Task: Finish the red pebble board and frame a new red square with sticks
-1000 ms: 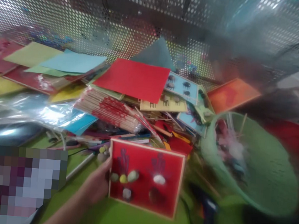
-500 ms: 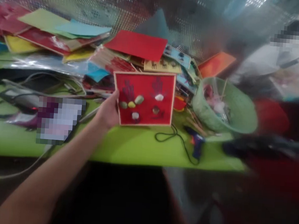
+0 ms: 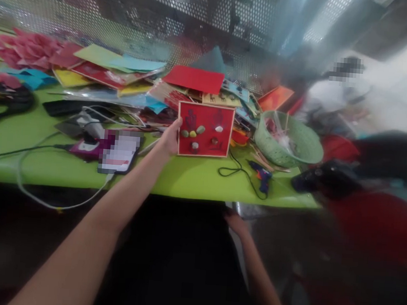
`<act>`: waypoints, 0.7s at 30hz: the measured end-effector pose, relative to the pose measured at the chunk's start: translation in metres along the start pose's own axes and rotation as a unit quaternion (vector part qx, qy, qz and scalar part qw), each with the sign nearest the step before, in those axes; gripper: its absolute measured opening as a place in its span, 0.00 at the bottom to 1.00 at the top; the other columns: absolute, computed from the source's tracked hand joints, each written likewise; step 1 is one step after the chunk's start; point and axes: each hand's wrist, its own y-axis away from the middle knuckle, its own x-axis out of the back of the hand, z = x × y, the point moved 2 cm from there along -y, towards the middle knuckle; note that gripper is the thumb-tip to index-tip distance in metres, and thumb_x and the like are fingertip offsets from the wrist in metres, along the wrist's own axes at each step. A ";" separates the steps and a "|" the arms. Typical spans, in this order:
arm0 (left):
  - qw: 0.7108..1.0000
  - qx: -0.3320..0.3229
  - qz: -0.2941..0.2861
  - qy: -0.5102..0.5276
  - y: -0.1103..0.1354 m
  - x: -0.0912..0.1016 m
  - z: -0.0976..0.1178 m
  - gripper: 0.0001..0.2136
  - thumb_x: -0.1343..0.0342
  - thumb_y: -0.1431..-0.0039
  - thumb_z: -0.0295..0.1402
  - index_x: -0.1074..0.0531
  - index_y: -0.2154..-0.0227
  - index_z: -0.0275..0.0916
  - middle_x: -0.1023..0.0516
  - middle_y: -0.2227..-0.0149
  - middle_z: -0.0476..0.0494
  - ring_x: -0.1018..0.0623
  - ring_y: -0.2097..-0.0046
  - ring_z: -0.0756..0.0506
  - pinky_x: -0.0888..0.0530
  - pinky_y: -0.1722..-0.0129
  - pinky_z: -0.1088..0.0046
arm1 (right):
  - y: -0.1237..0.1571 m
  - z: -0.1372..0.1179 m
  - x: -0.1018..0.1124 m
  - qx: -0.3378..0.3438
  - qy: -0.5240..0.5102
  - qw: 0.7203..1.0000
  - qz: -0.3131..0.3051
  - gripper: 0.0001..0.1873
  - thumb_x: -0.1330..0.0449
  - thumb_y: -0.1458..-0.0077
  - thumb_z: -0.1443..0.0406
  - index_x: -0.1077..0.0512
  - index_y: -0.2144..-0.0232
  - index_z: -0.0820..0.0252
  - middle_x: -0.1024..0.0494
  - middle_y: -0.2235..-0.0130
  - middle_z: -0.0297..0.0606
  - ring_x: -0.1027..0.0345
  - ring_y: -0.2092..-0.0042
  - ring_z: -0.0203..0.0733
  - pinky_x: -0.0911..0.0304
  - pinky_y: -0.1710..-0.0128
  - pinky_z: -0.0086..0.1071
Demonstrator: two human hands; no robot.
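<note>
My left hand (image 3: 170, 138) grips the left edge of a red craft board (image 3: 205, 130) and holds it upright on the green table (image 3: 187, 177). Small painted pebbles and drawn stems are stuck on the board's face. My right hand (image 3: 235, 221) hangs low below the table's front edge, over dark fabric; its fingers are blurred and mostly hidden. A blue glue gun (image 3: 261, 176) with a black cord lies right of the board.
Behind the board lies a heap of coloured paper sheets (image 3: 195, 79), cards and sticks. A green woven basket (image 3: 289, 140) stands at the right. A phone (image 3: 119, 151), cables and chargers lie at the left. A perforated metal screen (image 3: 130, 6) backs the table. Another person sits at the far right.
The view has pulled back from the table, so its front edge and my whole left arm show. The board stays in my left hand. My right hand has come into view.
</note>
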 end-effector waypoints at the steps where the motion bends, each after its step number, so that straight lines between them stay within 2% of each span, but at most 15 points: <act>1: 1.000 0.001 -0.003 -0.003 0.000 0.000 0.000 0.24 0.47 0.34 0.47 0.27 0.44 0.35 0.16 0.55 0.32 0.16 0.55 0.36 0.25 0.45 0.44 | 0.004 -0.004 0.003 -0.002 0.027 0.999 -0.021 0.15 0.40 0.41 0.64 0.22 0.52 0.60 0.19 0.51 0.48 0.26 0.47 0.53 0.35 0.45 0.43; 4: 1.000 -0.006 -0.008 -0.005 -0.002 0.001 -0.001 0.22 0.48 0.33 0.45 0.26 0.44 0.35 0.15 0.56 0.34 0.16 0.56 0.37 0.26 0.44 0.45 | 0.023 -0.027 0.019 0.018 0.093 0.993 -0.075 0.19 0.38 0.42 0.59 0.22 0.51 0.64 0.19 0.50 0.53 0.26 0.47 0.57 0.36 0.44 0.44; 5: 1.000 -0.005 -0.013 -0.002 -0.002 0.001 -0.002 0.22 0.48 0.33 0.44 0.26 0.44 0.35 0.15 0.56 0.35 0.16 0.56 0.37 0.25 0.44 0.45 | 0.032 -0.039 0.026 0.058 0.130 0.983 -0.119 0.21 0.41 0.39 0.57 0.22 0.49 0.63 0.20 0.49 0.53 0.26 0.46 0.57 0.36 0.44 0.45; 7: 1.000 -0.004 -0.022 0.004 -0.003 0.002 -0.003 0.21 0.48 0.33 0.43 0.27 0.44 0.34 0.15 0.56 0.35 0.16 0.55 0.37 0.25 0.44 0.47 | 0.050 -0.068 0.044 0.151 0.131 0.959 -0.203 0.23 0.45 0.36 0.53 0.23 0.46 0.56 0.21 0.45 0.47 0.27 0.44 0.52 0.37 0.42 0.41; 8: 1.000 -0.003 -0.026 0.006 -0.003 0.003 -0.003 0.21 0.47 0.33 0.42 0.27 0.44 0.34 0.15 0.56 0.35 0.16 0.55 0.37 0.24 0.45 0.48 | 0.058 -0.084 0.056 0.187 0.115 0.948 -0.232 0.22 0.45 0.35 0.52 0.23 0.46 0.53 0.20 0.46 0.44 0.26 0.45 0.51 0.35 0.44 0.40; 10: 0.999 0.004 -0.033 0.009 -0.003 0.004 -0.004 0.22 0.47 0.33 0.42 0.27 0.43 0.34 0.15 0.56 0.34 0.16 0.54 0.37 0.24 0.45 0.48 | 0.066 -0.116 0.082 0.248 0.059 0.935 -0.246 0.21 0.45 0.35 0.51 0.24 0.45 0.48 0.20 0.45 0.38 0.26 0.45 0.48 0.36 0.43 0.39; 11: 0.999 0.010 -0.036 0.010 -0.002 0.004 -0.004 0.22 0.46 0.33 0.43 0.28 0.43 0.34 0.15 0.56 0.35 0.16 0.54 0.37 0.24 0.45 0.48 | 0.065 -0.131 0.096 0.261 0.017 0.939 -0.221 0.20 0.44 0.35 0.51 0.24 0.46 0.47 0.19 0.47 0.37 0.25 0.48 0.46 0.34 0.45 0.39; 12: 0.999 0.016 -0.038 0.013 -0.001 0.004 -0.004 0.23 0.45 0.34 0.43 0.29 0.42 0.34 0.15 0.56 0.35 0.16 0.54 0.37 0.24 0.45 0.47 | 0.059 -0.145 0.110 0.264 -0.022 0.949 -0.171 0.20 0.44 0.35 0.52 0.24 0.46 0.48 0.19 0.49 0.38 0.24 0.50 0.46 0.33 0.47 0.39; 14: 0.999 0.023 -0.032 0.020 0.000 0.005 -0.003 0.24 0.44 0.35 0.44 0.29 0.42 0.35 0.15 0.56 0.36 0.16 0.55 0.36 0.24 0.45 0.47 | 0.038 -0.167 0.134 0.267 -0.095 0.959 -0.027 0.21 0.42 0.36 0.52 0.26 0.44 0.50 0.19 0.51 0.40 0.25 0.51 0.46 0.33 0.47 0.42; 17: 0.999 0.009 -0.008 0.035 0.003 0.004 -0.001 0.23 0.43 0.35 0.43 0.29 0.42 0.35 0.15 0.58 0.37 0.15 0.56 0.37 0.23 0.46 0.50 | -0.009 -0.189 0.156 0.280 -0.204 0.923 0.166 0.30 0.37 0.41 0.52 0.33 0.39 0.50 0.27 0.39 0.42 0.33 0.40 0.50 0.39 0.38 0.48; 18: 0.999 0.010 -0.005 0.040 0.004 0.003 0.000 0.23 0.43 0.35 0.42 0.29 0.42 0.36 0.15 0.58 0.37 0.15 0.57 0.38 0.22 0.46 0.50 | -0.025 -0.194 0.158 0.281 -0.238 0.912 0.182 0.32 0.35 0.44 0.51 0.32 0.40 0.50 0.29 0.37 0.42 0.35 0.38 0.51 0.41 0.36 0.49; 19: 0.999 0.019 -0.004 0.047 0.006 0.002 0.000 0.23 0.43 0.35 0.42 0.29 0.41 0.36 0.15 0.58 0.38 0.15 0.57 0.38 0.22 0.47 0.50 | -0.039 -0.199 0.158 0.277 -0.280 0.905 0.162 0.32 0.33 0.47 0.51 0.30 0.42 0.51 0.28 0.37 0.42 0.35 0.37 0.52 0.40 0.36 0.49; 21: 0.998 0.030 -0.003 0.056 0.009 -0.001 0.000 0.23 0.43 0.35 0.41 0.30 0.41 0.36 0.15 0.58 0.38 0.15 0.57 0.37 0.21 0.49 0.49 | -0.062 -0.207 0.152 0.256 -0.364 0.891 0.087 0.29 0.32 0.49 0.51 0.27 0.47 0.52 0.23 0.42 0.40 0.31 0.39 0.53 0.37 0.37 0.50</act>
